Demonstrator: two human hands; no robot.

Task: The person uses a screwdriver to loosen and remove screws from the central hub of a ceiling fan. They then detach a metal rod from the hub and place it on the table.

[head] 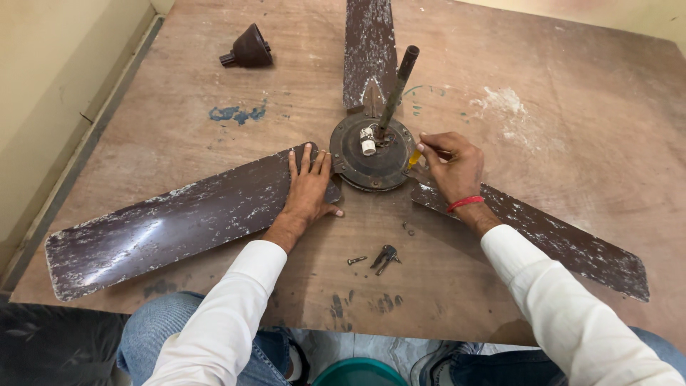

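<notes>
Fingers of your left hand lie flat and spread, grasping nothing, pressing the worn dark-brown metal fan blade just beside the round rusty motor hub. Your right hand pinches a yellow-handled tool against the hub's right edge. Fan lies centred on the scuffed brown plywood bench, downrod tilted up. Loose screws and a small bracket sit near your wrists; brown cone-shaped canopy cover well apart, upper left.
</notes>
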